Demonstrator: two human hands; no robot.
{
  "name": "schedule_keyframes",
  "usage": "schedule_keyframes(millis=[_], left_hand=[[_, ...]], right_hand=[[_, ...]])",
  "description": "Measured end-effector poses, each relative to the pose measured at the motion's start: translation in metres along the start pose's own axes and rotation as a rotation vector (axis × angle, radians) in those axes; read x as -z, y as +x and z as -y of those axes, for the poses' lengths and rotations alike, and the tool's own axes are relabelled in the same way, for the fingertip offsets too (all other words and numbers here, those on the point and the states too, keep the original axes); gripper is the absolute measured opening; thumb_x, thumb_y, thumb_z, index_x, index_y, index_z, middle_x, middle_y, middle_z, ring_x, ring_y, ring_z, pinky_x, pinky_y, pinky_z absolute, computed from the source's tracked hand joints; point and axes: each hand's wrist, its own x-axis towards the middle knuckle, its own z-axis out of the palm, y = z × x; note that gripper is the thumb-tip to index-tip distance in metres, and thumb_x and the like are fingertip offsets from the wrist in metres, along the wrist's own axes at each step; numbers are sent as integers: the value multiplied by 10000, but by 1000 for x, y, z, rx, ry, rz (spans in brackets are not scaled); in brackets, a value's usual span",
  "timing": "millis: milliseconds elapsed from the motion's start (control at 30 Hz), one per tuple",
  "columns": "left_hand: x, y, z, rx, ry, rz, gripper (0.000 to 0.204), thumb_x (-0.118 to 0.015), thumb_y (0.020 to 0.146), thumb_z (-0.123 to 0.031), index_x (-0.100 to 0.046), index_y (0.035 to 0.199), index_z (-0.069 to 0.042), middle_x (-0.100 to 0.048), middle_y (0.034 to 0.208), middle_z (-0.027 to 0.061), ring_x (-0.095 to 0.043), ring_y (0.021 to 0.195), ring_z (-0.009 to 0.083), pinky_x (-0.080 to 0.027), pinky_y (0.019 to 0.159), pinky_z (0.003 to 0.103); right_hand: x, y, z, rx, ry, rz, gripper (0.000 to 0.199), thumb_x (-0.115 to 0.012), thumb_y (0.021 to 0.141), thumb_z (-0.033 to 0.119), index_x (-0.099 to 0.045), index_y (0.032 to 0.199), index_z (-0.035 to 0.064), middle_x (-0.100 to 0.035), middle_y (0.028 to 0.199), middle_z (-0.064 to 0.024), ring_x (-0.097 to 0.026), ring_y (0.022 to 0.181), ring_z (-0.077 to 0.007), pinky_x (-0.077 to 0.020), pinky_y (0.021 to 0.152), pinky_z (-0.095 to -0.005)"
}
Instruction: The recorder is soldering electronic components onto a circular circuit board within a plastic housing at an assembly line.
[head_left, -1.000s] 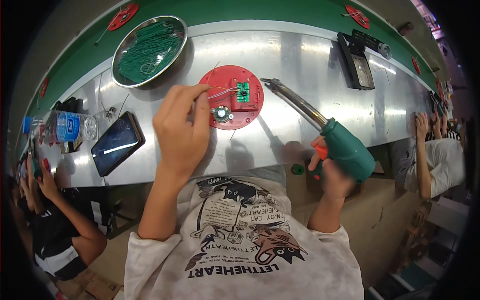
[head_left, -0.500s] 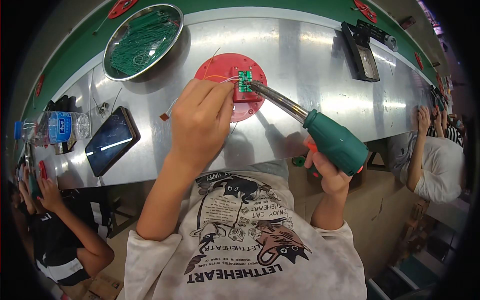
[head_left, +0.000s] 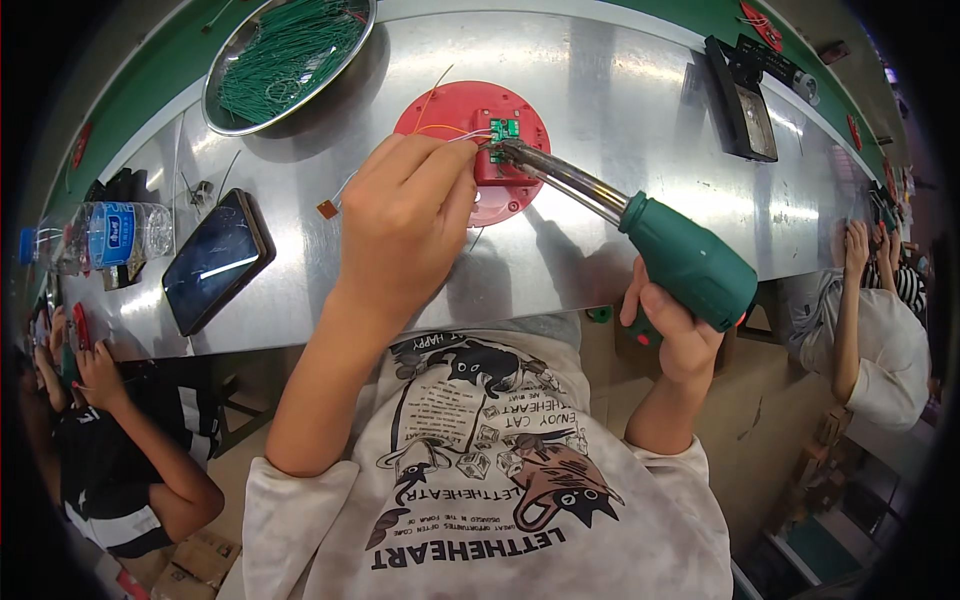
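A round red plastic housing [head_left: 525, 203] lies on the metal bench with a small green circuit board [head_left: 512, 128] on its raised red block. My left hand [head_left: 410, 205] is closed in a pinch on a thin wire [head_left: 459, 137] at the board's left side; its fingertips hide the exact grip. My right hand [head_left: 675, 325] is wrapped under the green handle of a soldering gun [head_left: 692, 262]. The gun's metal tip reaches the lower part of the board, close to my left fingertips. An orange wire [head_left: 437, 127] curves over the housing.
A metal bowl [head_left: 370, 38] of green wires stands at the far left. A phone [head_left: 218, 262] and a plastic bottle [head_left: 105, 238] lie on the left. A black holder [head_left: 742, 100] sits at the far right. Other people's hands [head_left: 857, 245] work at both sides.
The whole view has shifted slightly. The soldering gun's tip stays at the board, and my left hand keeps its pinch. The orange trigger beside my right finger no longer shows.
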Motion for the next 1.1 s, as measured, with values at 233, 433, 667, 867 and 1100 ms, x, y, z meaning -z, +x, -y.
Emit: schedule_keyframes(millis=[233,433,667,867,1100], left_hand=[[1,2,0,41,-44,8,147,-697,766,43,-709,908,9,-680,802,123,-648,721,292,-524,651,381],[1,0,-1,35,-41,13,143,-697,768,41,-709,908,8,-684,810,124,-649,724,294,-523,652,385],[1,4,2,32,-38,15,136,-694,765,40,-705,898,18,-686,823,127,-654,735,297,-527,653,385],[1,6,2,9,7,9,135,-688,746,31,-688,880,13,-674,816,137,-646,723,313,-521,631,405],[5,4,-7,41,27,112,123,-670,775,7,-657,898,3,-661,886,167,-648,811,340,-526,692,428]], right_hand=[[1,-2,-1,143,57,-54,365,-642,862,117,-607,1154,-101,-621,934,-180,-568,586,-194,-465,503,-282],[-3,-3,-4,149,17,-33,303,-632,861,73,-624,1103,-109,-634,980,-223,-582,627,-203,-480,497,-282],[5,4,-8,199,7,-66,320,-620,874,115,-615,1107,-104,-635,952,-214,-583,550,-202,-472,493,-279],[24,40,-1,231,168,-209,371,-584,905,176,-561,1132,-117,-609,887,-198,-568,479,-189,-459,419,-299],[49,47,-27,129,534,-273,375,-451,1026,355,-521,1021,-14,-561,892,-118,-493,455,-140,-412,399,-278]])
